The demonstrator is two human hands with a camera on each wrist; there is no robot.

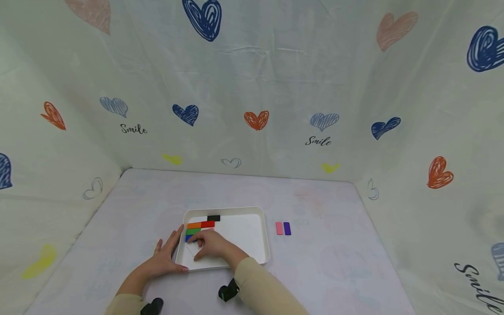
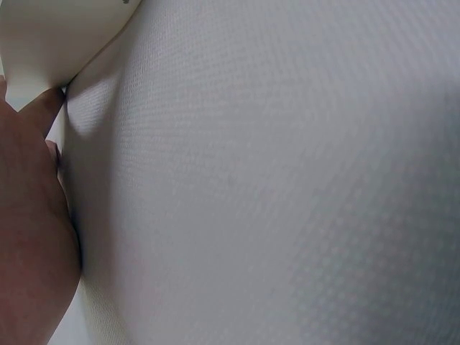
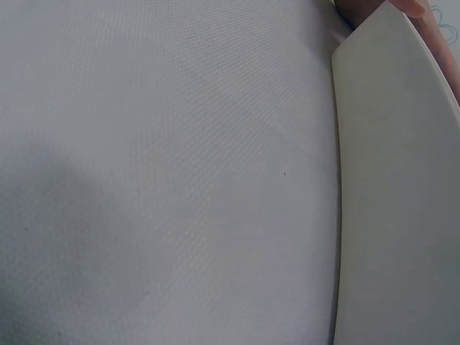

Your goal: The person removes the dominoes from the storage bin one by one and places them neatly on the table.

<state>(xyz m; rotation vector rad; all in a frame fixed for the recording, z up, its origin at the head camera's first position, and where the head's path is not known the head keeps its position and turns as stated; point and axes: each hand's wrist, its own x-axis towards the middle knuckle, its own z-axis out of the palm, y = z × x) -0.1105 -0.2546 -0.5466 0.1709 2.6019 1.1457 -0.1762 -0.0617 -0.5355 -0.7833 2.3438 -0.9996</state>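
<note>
My right hand (image 1: 212, 244) reaches over the white tray (image 1: 246, 238) in the head view. Its index fingertip touches or hovers just above a blue block (image 1: 188, 239), while the thumb stands apart, lower in the tray. Faint lines show on the white surface between them; whether a pale piece lies there I cannot tell. Orange (image 1: 194, 225), red (image 1: 208, 224) and green (image 1: 193, 232) blocks lie close together beside the blue one. A pink block shows partly behind the hand. My left hand (image 1: 159, 264) rests spread against the tray's left side, fingertips and thumb at its rim.
A black block (image 1: 214, 218) lies by the tray's far wall. Right of the tray, a pink block (image 1: 279, 228) and a purple block (image 1: 287, 229) lie side by side on the white tabletop (image 1: 323, 262). A heart-printed cloth (image 1: 283, 87) stands around the table.
</note>
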